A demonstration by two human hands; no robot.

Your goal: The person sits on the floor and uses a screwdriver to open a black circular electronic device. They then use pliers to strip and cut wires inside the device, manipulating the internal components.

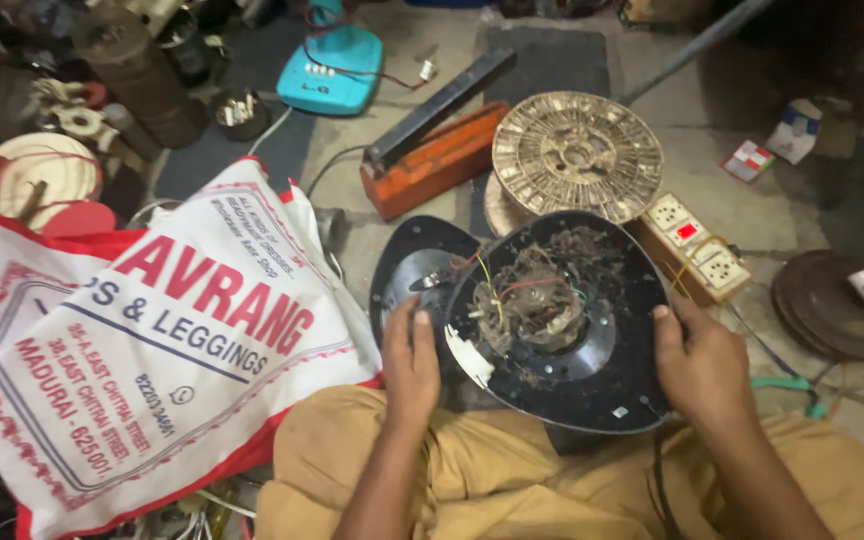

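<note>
A: Holding what, exactly?

B: Black rounded-triangle housing (562, 320), tilted up on the lap, dusty wiring (532, 295) exposed in the middle. Left hand (410, 365) gripping its left edge, thumb up against the rim. Right hand (700, 365) clasping the right edge, fingers wrapped behind.

A: Around it?

B: Second black cover (414, 265) just behind, touching. Round winding disc (577, 155) and orange box (432, 160) further back on the floor. White socket strip (697, 245) near the right hand. Printed white-and-red bag (152, 340) to the left.
</note>
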